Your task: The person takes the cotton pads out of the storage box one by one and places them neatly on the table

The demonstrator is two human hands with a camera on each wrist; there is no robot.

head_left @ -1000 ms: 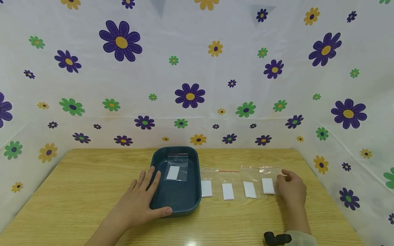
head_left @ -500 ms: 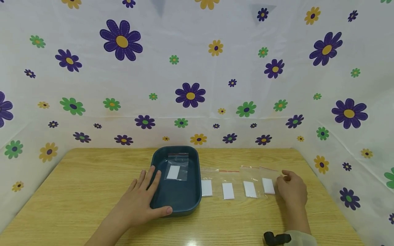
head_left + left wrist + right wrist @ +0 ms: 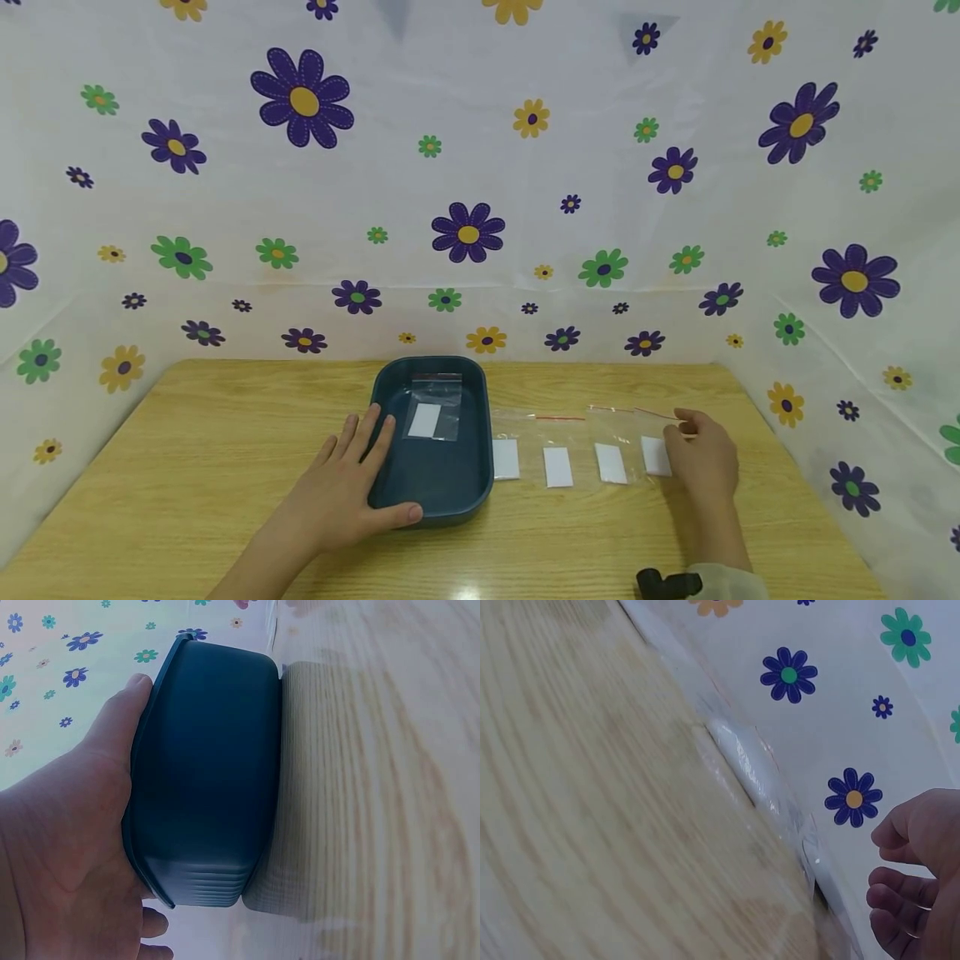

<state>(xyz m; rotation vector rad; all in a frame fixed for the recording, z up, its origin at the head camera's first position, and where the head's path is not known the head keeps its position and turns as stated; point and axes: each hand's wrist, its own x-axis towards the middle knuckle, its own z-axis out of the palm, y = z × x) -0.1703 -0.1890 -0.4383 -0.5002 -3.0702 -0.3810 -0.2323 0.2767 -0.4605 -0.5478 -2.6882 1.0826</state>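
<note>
My left hand (image 3: 341,492) rests on the dark blue tray (image 3: 435,492), fingers straight on its left rim and thumb across its near rim. In the left wrist view the thumb (image 3: 124,712) lies along the rim. Inside the tray is a clear zip bag (image 3: 447,417) holding a white rectangular piece. My right hand (image 3: 705,458) has bent fingers at the right edge of the rightmost zip bag (image 3: 656,456), whose top strip slants down toward them. In the right wrist view a gap shows between thumb and fingers; whether plastic is caught there is unclear.
More zip bags with white pieces lie in a row right of the tray: one (image 3: 506,458) against its side, then a red-topped bag (image 3: 558,465) and another (image 3: 611,462). All are on the wooden table (image 3: 247,433). A flowered white sheet (image 3: 390,183) hangs behind.
The right hand has moved slightly left, farther over the rightmost bag's edge. That bag's top strip, level earlier, now slopes down at its right end. The left hand and tray stay put.
</note>
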